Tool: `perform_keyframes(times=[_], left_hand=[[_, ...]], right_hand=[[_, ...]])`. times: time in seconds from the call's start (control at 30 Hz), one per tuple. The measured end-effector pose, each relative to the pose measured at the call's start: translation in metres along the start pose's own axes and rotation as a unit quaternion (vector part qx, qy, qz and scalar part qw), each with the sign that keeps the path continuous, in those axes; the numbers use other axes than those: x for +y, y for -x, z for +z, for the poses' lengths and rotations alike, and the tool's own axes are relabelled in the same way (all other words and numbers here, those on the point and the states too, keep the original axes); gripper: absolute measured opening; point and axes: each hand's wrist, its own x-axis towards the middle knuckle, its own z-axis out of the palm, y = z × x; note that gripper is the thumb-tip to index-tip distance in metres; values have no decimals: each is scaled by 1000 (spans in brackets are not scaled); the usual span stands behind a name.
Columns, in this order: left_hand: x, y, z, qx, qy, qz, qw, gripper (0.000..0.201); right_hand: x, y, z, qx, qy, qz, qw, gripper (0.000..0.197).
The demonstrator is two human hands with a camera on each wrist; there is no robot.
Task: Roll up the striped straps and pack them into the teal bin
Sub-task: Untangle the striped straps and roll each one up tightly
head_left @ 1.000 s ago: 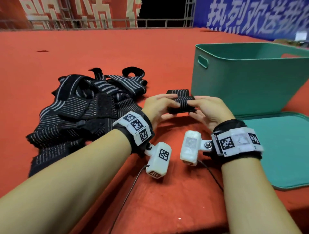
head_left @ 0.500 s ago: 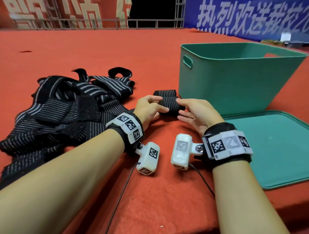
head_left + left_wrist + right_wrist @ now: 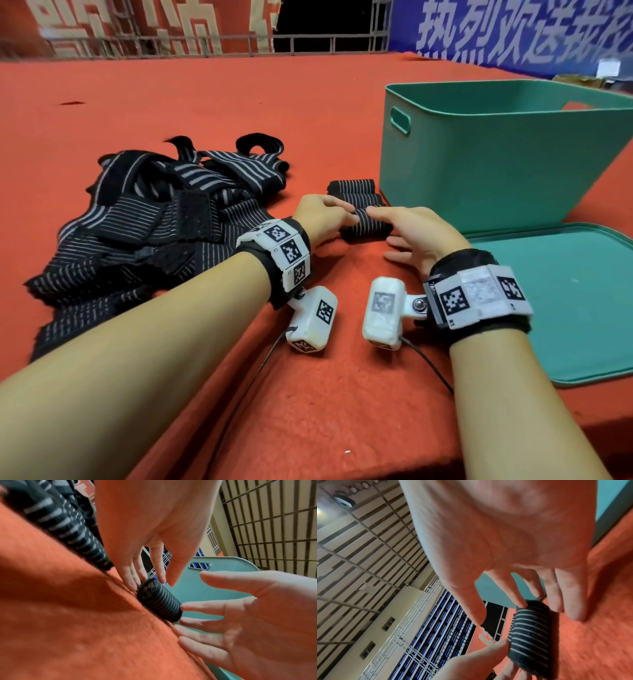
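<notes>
Both hands (image 3: 322,219) (image 3: 421,236) touch roll (image 3: 364,224) beside bin (image 3: 479,164).

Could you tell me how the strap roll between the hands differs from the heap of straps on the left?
The strap roll is wound into a tight cylinder; the heap of straps lies loose and tangled. The roll lies near the teal bin; the heap lies farther left. Fingertips of both hands touch the roll; nothing touches the heap. Both are black with pale stripes, on the red carpet.
</notes>
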Motion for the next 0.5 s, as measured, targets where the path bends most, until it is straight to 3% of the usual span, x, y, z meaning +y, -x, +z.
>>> perform_keyframes(times=[0.13,0.23,0.3,0.4,0.5], left_hand=[[-4,6,-11,-68,-24,8,997,29],[-4,12,-16,-93,-50,13,994,45],[-1,16,-22,-90,-40,6,995,43],[12,27,-41,-77,14,2,997,21],[30,38,-77,-47,26,18,998,23]], right_hand=[[0,2,3,13,29,-7,999,34],[2,5,8,18,47,-13,999,35],[1,7,9,30,58,-14,998,35],[-9,12,12,68,90,-63,992,23],[-23,24,29,82,127,-131,980,33]])
